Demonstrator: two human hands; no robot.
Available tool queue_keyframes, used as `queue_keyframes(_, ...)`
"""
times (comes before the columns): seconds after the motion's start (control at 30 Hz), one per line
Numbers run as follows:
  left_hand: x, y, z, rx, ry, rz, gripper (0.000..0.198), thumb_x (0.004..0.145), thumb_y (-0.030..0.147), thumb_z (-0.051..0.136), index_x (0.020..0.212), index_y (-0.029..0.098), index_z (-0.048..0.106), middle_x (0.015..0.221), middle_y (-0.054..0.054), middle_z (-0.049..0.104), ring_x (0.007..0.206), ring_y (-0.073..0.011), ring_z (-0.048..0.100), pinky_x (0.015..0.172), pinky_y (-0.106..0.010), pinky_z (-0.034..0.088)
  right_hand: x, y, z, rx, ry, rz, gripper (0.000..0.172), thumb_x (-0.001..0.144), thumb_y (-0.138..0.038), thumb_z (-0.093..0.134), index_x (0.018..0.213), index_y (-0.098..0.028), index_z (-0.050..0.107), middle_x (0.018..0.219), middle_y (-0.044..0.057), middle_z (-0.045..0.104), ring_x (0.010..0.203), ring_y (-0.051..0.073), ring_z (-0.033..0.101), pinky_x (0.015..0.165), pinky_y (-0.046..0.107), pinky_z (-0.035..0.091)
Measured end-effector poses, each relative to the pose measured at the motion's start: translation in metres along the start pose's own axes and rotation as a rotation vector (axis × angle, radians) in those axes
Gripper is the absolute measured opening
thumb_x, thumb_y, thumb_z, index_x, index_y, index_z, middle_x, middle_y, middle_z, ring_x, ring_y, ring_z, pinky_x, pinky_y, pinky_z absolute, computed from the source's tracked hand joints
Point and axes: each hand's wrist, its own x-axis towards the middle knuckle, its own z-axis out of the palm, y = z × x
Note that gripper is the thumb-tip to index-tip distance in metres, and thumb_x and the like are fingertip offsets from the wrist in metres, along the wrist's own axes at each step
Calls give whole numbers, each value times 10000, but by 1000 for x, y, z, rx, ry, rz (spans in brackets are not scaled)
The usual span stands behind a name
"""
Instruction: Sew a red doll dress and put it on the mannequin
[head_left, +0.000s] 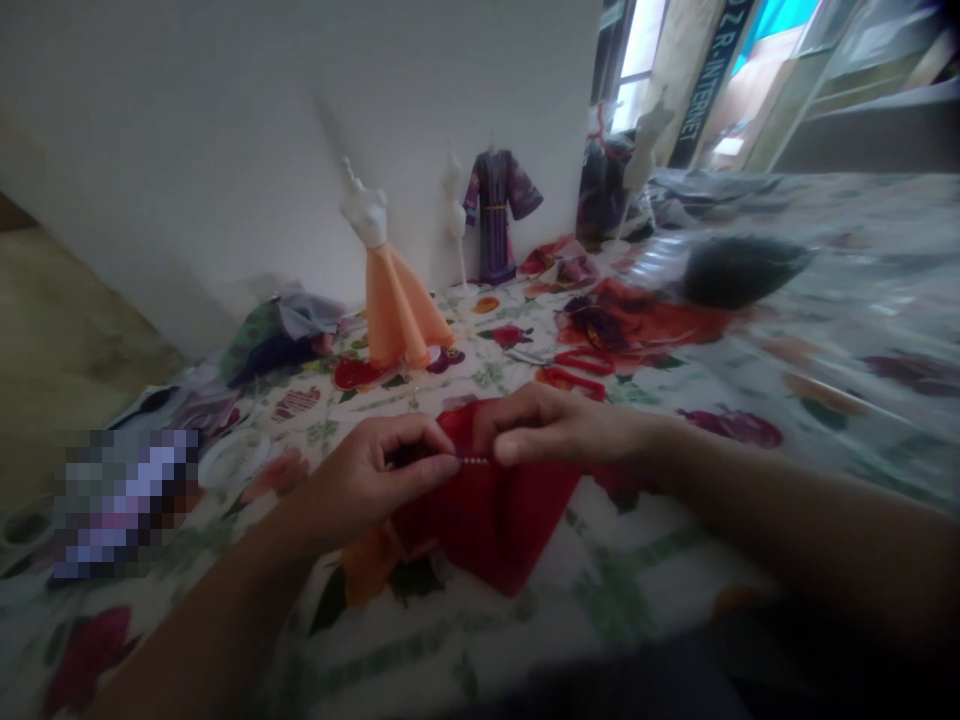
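Observation:
A piece of red fabric [499, 530] hangs between my hands, its lower corner pointing toward me over the patterned tablecloth. My left hand [394, 458] pinches its upper left edge between thumb and fingers. On the other side, my right hand [536, 425] is closed on the upper right part, thumb against the bent index finger. A short row of small white beads [474, 461] shows along the fabric in the gap between my fingertips. Whether a needle is in either hand I cannot make out.
Red-handled scissors [581, 372] lie just beyond my right hand. A small dress form in an orange skirt [401, 305] and another in a purple robe [495, 215] stand by the wall. Fabric scraps [652, 320] and a dark bundle [742, 270] lie at the right.

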Motion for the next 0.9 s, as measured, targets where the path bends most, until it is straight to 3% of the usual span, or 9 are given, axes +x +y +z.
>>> queue_keyframes(0.27, -1, -1, -1, 18, -2, 3, 191, 914, 355, 702, 857, 173, 699, 740, 21, 616, 655, -89, 526, 581, -176, 402, 2, 1, 5, -52, 32, -50, 318, 943, -408, 662, 784, -141, 592, 719, -38, 495, 633, 77, 412, 575, 217, 329)
queue_keyframes(0.43, -1, 0, 2, 19, 1, -5, 216, 909, 375, 704, 852, 166, 695, 749, 9, 644, 639, -98, 549, 558, -188, 404, -2, 1, -2, -39, -2, 1, 417, 976, -552, 548, 900, -153, 639, 830, 9, 570, 769, 126, 511, 690, 245, 405)
queue_keyframes(0.67, 2, -4, 7, 52, 14, 14, 234, 914, 390, 687, 863, 163, 711, 777, -12, 668, 688, -125, 580, 594, -207, 435, 5, 2, 11, -81, 22, -37, 273, 930, -391, 675, 796, -162, 614, 770, -15, 553, 707, 101, 479, 627, 220, 385)
queue_keyframes(0.9, 0, -2, 3, -15, 15, -46, 255, 916, 417, 687, 876, 166, 692, 768, -2, 648, 664, -113, 568, 574, -199, 427, 0, 1, -1, 4, -25, 0, 284, 928, -424, 669, 857, -150, 655, 779, -10, 567, 710, 106, 484, 630, 234, 380)
